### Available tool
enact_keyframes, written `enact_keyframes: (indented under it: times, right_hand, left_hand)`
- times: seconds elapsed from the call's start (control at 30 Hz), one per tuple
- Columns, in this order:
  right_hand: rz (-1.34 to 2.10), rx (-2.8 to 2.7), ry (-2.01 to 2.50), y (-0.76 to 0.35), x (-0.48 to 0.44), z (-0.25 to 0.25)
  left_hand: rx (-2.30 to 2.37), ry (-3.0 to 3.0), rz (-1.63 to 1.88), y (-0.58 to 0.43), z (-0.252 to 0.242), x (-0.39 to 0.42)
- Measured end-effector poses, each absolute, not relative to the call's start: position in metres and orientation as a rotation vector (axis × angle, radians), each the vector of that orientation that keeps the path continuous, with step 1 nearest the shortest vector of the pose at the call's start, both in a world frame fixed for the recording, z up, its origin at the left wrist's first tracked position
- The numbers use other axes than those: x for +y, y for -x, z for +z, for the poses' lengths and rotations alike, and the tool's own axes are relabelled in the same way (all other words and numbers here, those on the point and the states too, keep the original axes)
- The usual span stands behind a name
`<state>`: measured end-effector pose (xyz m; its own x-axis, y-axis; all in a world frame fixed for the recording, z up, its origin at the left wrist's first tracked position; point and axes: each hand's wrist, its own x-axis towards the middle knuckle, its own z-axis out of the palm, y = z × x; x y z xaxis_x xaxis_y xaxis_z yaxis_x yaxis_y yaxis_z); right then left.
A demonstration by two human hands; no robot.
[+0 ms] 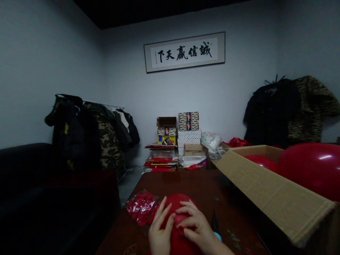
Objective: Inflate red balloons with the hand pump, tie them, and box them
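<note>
Both my hands hold an inflated red balloon (178, 203) low over a dark brown table (202, 187). My left hand (158, 232) cups its left side with fingers spread. My right hand (195, 223) pinches the balloon's neck near the middle. To the left of the balloon lies a clear plastic bag of flat red balloons (141, 207). A dark tool with a light blue base (215, 228) lies just right of my right hand.
A large open cardboard box (265, 191) at right holds inflated red balloons (310, 168). Small coloured bits (233, 236) lie on the table. Stacked boxes and red papers (175, 141) sit at the far wall. Coats hang on a rack (90, 131) left and at right (289, 109).
</note>
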<state>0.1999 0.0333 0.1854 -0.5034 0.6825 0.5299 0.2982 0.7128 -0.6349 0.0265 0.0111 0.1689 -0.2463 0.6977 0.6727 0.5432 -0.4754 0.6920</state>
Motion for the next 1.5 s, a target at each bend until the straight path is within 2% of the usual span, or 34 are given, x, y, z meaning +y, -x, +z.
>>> enact_keyframes:
  times: [0.23,0.43,0.83,1.27,1.5]
  right_hand:
    - [0.699,-1.938,0.697,-0.203,0.044,0.175]
    - [0.617,-2.031,0.718,-0.199,0.043,0.181]
    - [0.563,-2.071,0.796,-0.200,0.047,0.184]
    - [0.490,-1.875,0.741,-0.207,0.047,0.174]
    - [0.577,-1.794,0.799,-0.218,0.044,0.175]
  left_hand:
    - [1.236,-2.469,1.704,-0.012,0.172,0.011]
    - [1.287,-2.818,1.512,-0.017,0.184,0.011]
    - [1.357,-2.781,1.502,-0.025,0.186,0.013]
    - [1.375,-2.703,1.509,-0.033,0.182,0.016]
    - [1.399,-2.703,1.271,-0.033,0.182,0.017]
